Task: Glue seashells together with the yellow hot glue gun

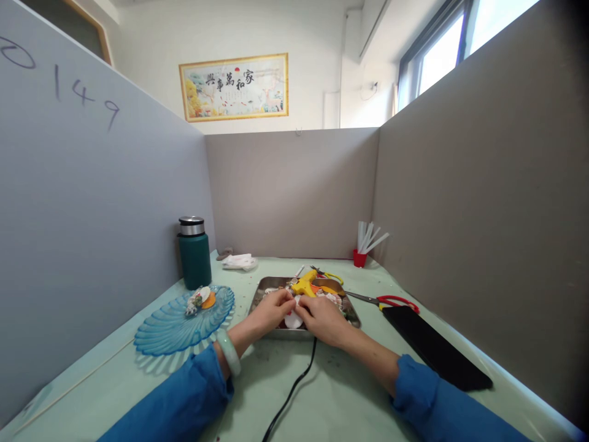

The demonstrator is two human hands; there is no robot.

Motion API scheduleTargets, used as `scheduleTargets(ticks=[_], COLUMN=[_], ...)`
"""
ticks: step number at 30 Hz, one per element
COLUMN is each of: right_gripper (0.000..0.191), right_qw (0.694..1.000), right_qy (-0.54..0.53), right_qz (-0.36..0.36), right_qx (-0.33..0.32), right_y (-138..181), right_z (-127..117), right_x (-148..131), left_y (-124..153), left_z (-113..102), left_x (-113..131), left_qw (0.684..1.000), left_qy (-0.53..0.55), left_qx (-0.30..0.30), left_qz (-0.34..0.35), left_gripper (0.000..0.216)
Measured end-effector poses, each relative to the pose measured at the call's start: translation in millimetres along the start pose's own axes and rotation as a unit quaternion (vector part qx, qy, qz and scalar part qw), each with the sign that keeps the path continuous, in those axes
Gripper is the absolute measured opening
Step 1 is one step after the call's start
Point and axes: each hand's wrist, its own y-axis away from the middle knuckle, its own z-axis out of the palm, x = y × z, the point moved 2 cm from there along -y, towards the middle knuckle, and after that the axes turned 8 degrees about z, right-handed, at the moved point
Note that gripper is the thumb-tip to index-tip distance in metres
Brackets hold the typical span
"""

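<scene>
White piece (293, 321) partly hidden, cord (298, 379) cropped

Between the blue shell-shaped plate (156, 334) and the metal tray (283, 334), a narrow lane of surface (243, 285) would let a hand through toward the far partition (294, 190); the left forearm (246, 333) crosses its near end. The yellow glue gun (304, 284) juts up beyond the fingers (281, 301). A black cord (301, 376) divides the near room. On the right, red-handled scissors (398, 299) bar the way.
</scene>
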Motion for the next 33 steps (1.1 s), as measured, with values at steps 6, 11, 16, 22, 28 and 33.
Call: scheduleTargets(ticks=[6,11,16,22,28,33], right_gripper=[0.033,0.034,0.036,0.035,0.032,0.033], right_qw=[1.0,1.0,1.0,1.0,1.0,1.0], right_qy=[0.011,0.018,0.017,0.016,0.008,0.002], right_qz=[0.008,0.009,0.008,0.011,0.011,0.006], right_qx=[0.005,0.011,0.011,0.009,0.013,0.017], right_y=[0.0,-0.6,-1.3,-1.5,-1.0,-0.6], right_z=[0.4,0.1,0.7,0.8,0.0,-0.1], right_x=[1.2,1.3,1.6,2.4,2.0,2.1], left_y=[-0.4,-0.9,-1.6,-2.1,-1.3,-0.5], left_z=[1.4,1.3,1.3,1.0,0.5,0.2], left_x=[-3.3,-4.7,-6.1,-8.5,-6.8,-5.9], left_qw=[1.0,1.0,1.0,0.999,0.999,0.999], left_qy=[0.016,0.022,0.022,0.019,0.021,0.026], left_qx=[-0.011,-0.013,-0.014,-0.023,-0.024,-0.02], left_qz=[-0.002,0.007,0.013,0.022,0.018,0.014], left_gripper=[0.023,0.018,0.016,0.016,0.015,0.016])
